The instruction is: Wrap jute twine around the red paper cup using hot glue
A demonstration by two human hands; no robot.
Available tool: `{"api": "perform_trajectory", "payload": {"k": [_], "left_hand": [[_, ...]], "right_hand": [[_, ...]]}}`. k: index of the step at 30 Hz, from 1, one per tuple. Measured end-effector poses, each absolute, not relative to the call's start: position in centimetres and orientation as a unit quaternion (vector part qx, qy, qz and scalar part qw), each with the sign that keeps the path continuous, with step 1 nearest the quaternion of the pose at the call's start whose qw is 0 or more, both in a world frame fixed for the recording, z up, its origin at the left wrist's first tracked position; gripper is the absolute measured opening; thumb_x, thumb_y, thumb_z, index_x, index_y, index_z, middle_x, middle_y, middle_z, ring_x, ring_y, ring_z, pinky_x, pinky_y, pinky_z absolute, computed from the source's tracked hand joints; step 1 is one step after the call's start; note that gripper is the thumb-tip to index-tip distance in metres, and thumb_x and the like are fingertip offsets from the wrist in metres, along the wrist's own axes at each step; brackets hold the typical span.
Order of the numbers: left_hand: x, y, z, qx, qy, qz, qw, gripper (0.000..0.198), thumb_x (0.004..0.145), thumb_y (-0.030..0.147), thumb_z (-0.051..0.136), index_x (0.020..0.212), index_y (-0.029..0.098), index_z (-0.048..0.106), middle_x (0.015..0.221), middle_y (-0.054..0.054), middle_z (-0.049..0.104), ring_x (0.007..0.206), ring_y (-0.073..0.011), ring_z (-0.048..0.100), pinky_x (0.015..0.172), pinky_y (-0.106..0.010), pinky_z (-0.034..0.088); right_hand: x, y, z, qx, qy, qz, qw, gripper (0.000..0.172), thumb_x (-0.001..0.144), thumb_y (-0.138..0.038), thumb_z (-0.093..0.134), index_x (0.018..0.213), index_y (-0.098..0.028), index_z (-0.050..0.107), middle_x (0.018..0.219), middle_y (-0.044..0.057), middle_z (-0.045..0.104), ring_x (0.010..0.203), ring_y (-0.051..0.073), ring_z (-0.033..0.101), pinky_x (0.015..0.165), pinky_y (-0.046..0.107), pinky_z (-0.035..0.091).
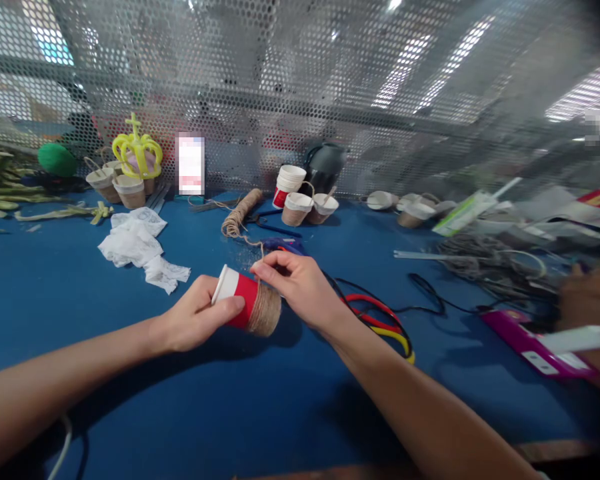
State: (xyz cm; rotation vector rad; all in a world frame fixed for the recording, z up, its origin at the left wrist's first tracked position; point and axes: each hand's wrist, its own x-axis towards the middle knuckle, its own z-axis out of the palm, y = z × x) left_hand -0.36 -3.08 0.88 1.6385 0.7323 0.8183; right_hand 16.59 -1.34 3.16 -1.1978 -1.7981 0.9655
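Observation:
A red and white paper cup (247,293) lies tilted on its side in my left hand (197,313), its white rim facing left. My left thumb presses on the red wall. Jute twine (266,311) is wound round the cup's base end. My right hand (295,280) pinches the twine just above the wound part, thumb against forefinger. From there the strand runs up to a twine skein (241,212) lying behind the cup. A blue tool, perhaps a glue gun (283,245), lies just beyond my right hand, partly hidden.
White lace (135,243) lies at left. Twine-wrapped cups (297,208), a stack of paper cups (290,181) and a dark kettle (325,167) stand along the mesh partition. Cables (380,313) and a purple power strip (535,343) lie at right, near another person's arm (590,300).

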Motion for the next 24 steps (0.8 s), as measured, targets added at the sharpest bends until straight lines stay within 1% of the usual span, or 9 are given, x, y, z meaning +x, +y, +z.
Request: {"api": "perform_trajectory", "payload": {"k": [8,11,13,15,18,21,24], "left_hand": [[-0.5,-3.0,0.9,0.727,0.298,0.346,0.513,0.026,0.076,0.029,0.04,0.055,0.015,0.04,0.05,0.005,0.035,0.046,-0.0063,0.028,0.042,-0.02,0.024],[-0.6,-3.0,0.8,0.72,0.3,0.349,0.52,0.026,0.076,0.03,0.042,0.054,0.015,0.041,0.05,0.005,0.035,0.046,-0.0061,0.027,0.042,-0.02,0.024],[-0.5,-3.1,0.8,0.696,0.308,0.352,0.545,0.026,0.074,0.03,0.045,0.053,0.014,0.042,0.05,0.005,0.036,0.046,-0.0058,0.027,0.043,-0.019,0.025],[-0.2,-3.1,0.8,0.638,0.328,0.36,0.597,0.024,0.071,0.031,0.049,0.055,0.013,0.046,0.051,0.004,0.039,0.046,-0.0058,0.031,0.044,-0.019,0.026],[0.3,-2.7,1.2,0.5,0.368,0.398,0.676,0.018,0.064,0.029,0.052,0.061,0.011,0.053,0.053,0.002,0.048,0.046,-0.0068,0.038,0.043,-0.019,0.029],[0.7,-2.0,1.7,0.384,0.417,0.443,0.695,0.016,0.063,0.027,0.052,0.064,0.011,0.053,0.052,0.001,0.05,0.045,-0.0078,0.043,0.043,-0.019,0.032],[0.7,-1.3,2.2,0.306,0.457,0.451,0.703,0.016,0.066,0.025,0.05,0.073,0.012,0.054,0.053,0.002,0.052,0.044,-0.0085,0.045,0.044,-0.02,0.035]], "right_hand": [[16.5,-1.5,3.2,-0.462,-0.702,0.395,0.371,0.019,0.074,-0.03,0.054,0.064,-0.014,0.055,0.061,-0.002,0.052,0.056,0.008,0.044,0.056,0.022,0.037],[16.5,-1.6,3.2,-0.463,-0.703,0.395,0.368,0.02,0.074,-0.031,0.054,0.064,-0.015,0.055,0.061,-0.003,0.052,0.056,0.008,0.045,0.056,0.022,0.037],[16.6,-1.5,3.1,-0.469,-0.701,0.397,0.362,0.02,0.074,-0.032,0.054,0.064,-0.015,0.056,0.06,-0.002,0.053,0.056,0.009,0.047,0.056,0.023,0.038],[16.6,-1.3,3.0,-0.482,-0.697,0.392,0.358,0.02,0.075,-0.033,0.052,0.068,-0.015,0.058,0.064,0.0,0.057,0.059,0.01,0.05,0.06,0.024,0.04],[16.8,-0.9,2.9,-0.509,-0.685,0.384,0.353,0.028,0.08,-0.037,0.044,0.077,-0.014,0.06,0.073,0.004,0.062,0.069,0.014,0.056,0.065,0.027,0.043],[16.9,-0.8,3.0,-0.513,-0.684,0.377,0.355,0.035,0.082,-0.042,0.038,0.083,-0.014,0.058,0.079,0.007,0.061,0.076,0.016,0.057,0.066,0.029,0.045],[16.8,-1.1,3.1,-0.475,-0.7,0.403,0.348,0.035,0.081,-0.041,0.042,0.099,-0.013,0.052,0.092,0.009,0.059,0.082,0.017,0.057,0.069,0.03,0.047]]}}
